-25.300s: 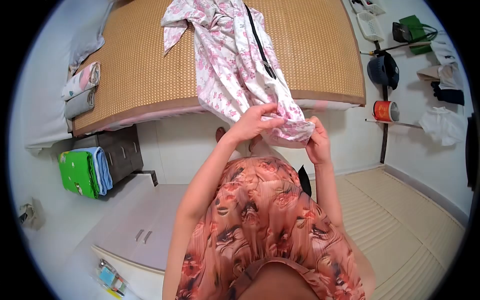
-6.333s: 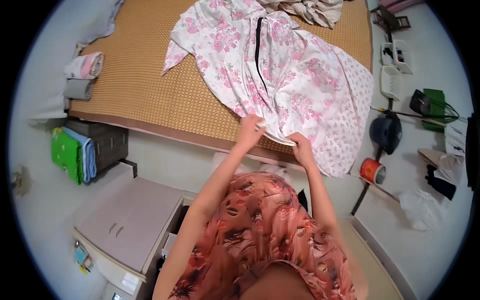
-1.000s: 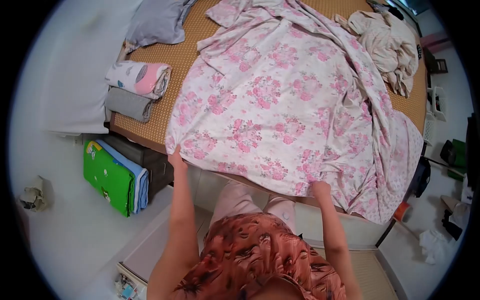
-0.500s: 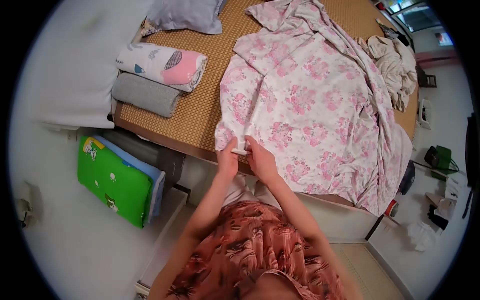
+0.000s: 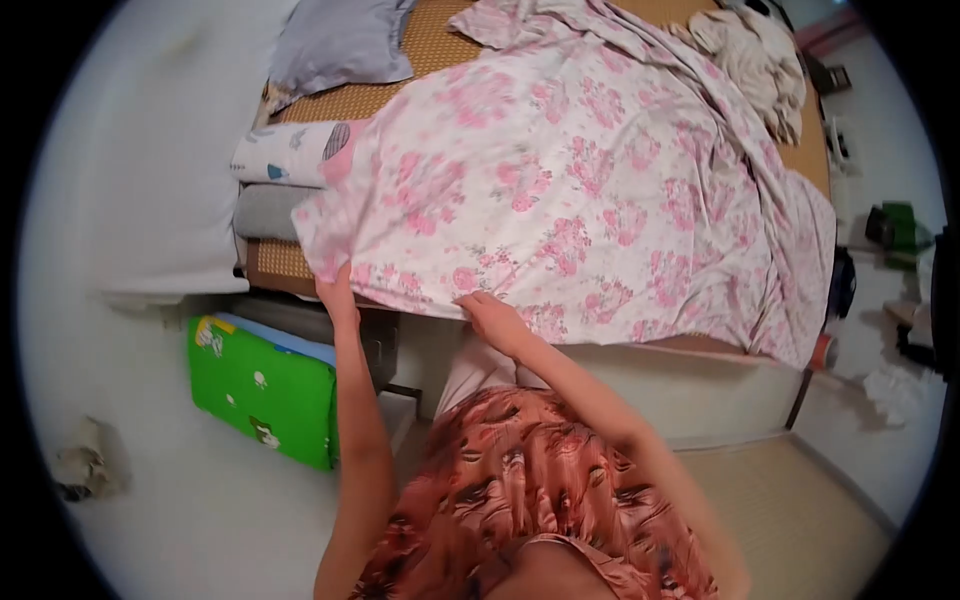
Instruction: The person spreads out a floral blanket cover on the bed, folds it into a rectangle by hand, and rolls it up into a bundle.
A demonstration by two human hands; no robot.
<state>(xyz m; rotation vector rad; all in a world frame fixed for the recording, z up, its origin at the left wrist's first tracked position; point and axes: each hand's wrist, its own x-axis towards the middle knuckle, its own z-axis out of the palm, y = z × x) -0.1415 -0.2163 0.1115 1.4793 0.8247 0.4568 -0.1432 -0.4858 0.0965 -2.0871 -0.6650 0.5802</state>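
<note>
A white sheet with pink flowers (image 5: 520,185) spreads over the woven mat on the bed. My left hand (image 5: 338,300) grips the sheet's near left corner, which lifts and hangs over part of the rolled bedding. My right hand (image 5: 492,322) is closed on the near edge of the sheet, to the right of my left hand. Between the two hands the edge runs fairly straight along the bed's front. Toward the right side the sheet lies in loose folds.
On the bed's left side lie a patterned roll (image 5: 285,152), a grey roll (image 5: 265,212) and a grey pillow (image 5: 343,45). A beige crumpled cloth (image 5: 752,65) lies at the far right. Below the bed's left end stands a green folded quilt (image 5: 265,390).
My left hand has moved left with the sheet's corner, away from my right hand. The sheet has spread leftward, covering more mat and part of the rolls.
</note>
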